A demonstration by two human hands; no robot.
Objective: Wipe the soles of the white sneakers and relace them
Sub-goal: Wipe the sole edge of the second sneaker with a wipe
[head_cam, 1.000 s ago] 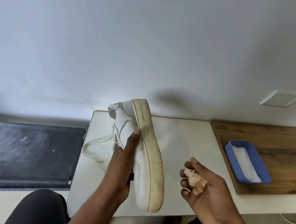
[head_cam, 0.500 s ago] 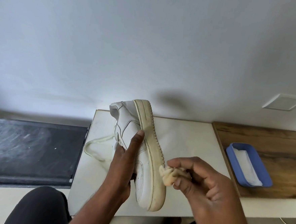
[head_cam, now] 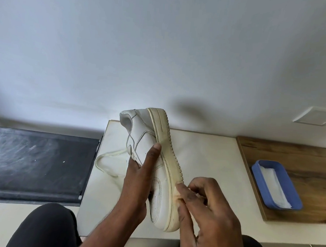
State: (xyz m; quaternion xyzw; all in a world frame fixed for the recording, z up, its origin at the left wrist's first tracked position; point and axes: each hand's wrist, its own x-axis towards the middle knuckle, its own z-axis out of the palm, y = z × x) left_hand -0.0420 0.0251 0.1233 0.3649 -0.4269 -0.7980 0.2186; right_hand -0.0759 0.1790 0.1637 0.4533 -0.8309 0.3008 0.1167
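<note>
A blue tray (head_cam: 281, 206) holds a white cloth (head_cam: 271, 184). The left hand (head_cam: 137, 181) grips the sneaker (head_cam: 147, 141), tipped on its side above the bench (head_cam: 204, 157); the right hand (head_cam: 211, 213) pinches a wad (head_cam: 176, 196) against its sole (head_cam: 163, 135).

The sneaker (head_cam: 150, 155), gripped on edge by the left hand (head_cam: 137, 181), blocks the middle of the white table (head_cam: 204, 155) from near to far. The right hand (head_cam: 210, 209), pinching a cloth (head_cam: 177, 196) against the sole, closes the near side just right of it. A lace (head_cam: 105, 158) loop lies left of it. Bare tabletop is open between sneaker and wooden board (head_cam: 310, 158); a blue tray (head_cam: 255, 168) occupies the board.
</note>
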